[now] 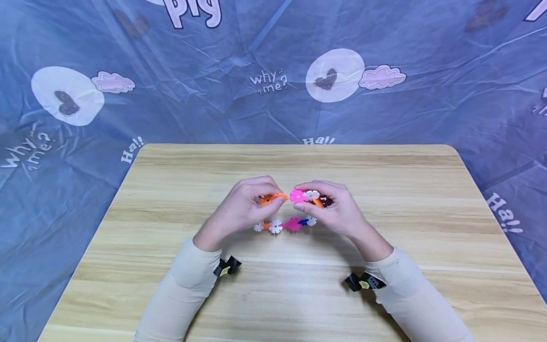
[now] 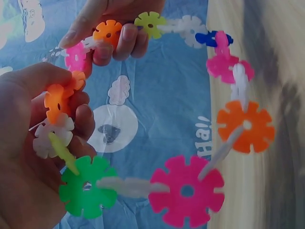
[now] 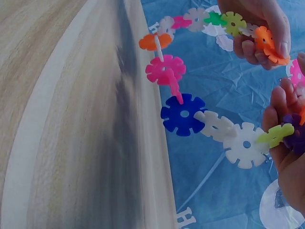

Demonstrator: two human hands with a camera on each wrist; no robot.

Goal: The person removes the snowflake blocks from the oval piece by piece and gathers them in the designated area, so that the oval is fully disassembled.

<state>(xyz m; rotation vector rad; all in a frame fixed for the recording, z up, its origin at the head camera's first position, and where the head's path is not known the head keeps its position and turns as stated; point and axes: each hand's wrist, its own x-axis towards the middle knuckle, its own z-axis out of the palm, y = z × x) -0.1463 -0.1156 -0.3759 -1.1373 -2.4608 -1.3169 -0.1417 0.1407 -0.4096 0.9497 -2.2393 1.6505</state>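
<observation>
A chain of notched, flower-shaped plastic interlocking discs [image 2: 187, 191] hangs in a loop between both hands. My left hand [image 1: 245, 202] pinches the orange discs [image 2: 58, 102] at one end between thumb and fingers. At the other end, my right hand [image 1: 337, 206] grips a pink disc [image 1: 297, 195] and a white disc [image 1: 312, 194]. A small gap separates the orange end from the pink end. Green, pink, white, orange, yellow and blue discs [image 3: 184, 114] make up the hanging part. Some discs are partly hidden by the fingers.
Beneath the hands lies a wood-grain table [image 1: 273, 294]. A blue printed cloth [image 1: 222, 104] hangs behind it and down its sides. Each sleeved wrist carries a black strapped device, one at the left [image 1: 227, 266] and one at the right [image 1: 364, 282].
</observation>
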